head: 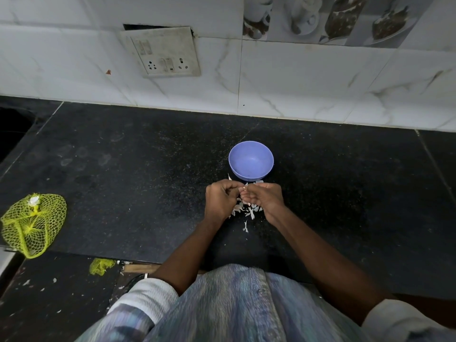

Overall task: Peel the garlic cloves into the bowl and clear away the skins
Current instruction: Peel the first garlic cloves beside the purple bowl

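While the garlic clove (245,188) sits pinched between my two hands just in front of the purple bowl (251,161), I judge the job barely begun: the bowl looks bare inside, and loose skins (246,209) lie scattered on the black bench (148,169) under my wrists, not yet cleared. My left hand (220,199) and right hand (265,197) meet knuckle to knuckle above the skins, fingers curled tight on the clove, forearms angling in from my body. Well off to the left lies a yellow net bag (33,224).
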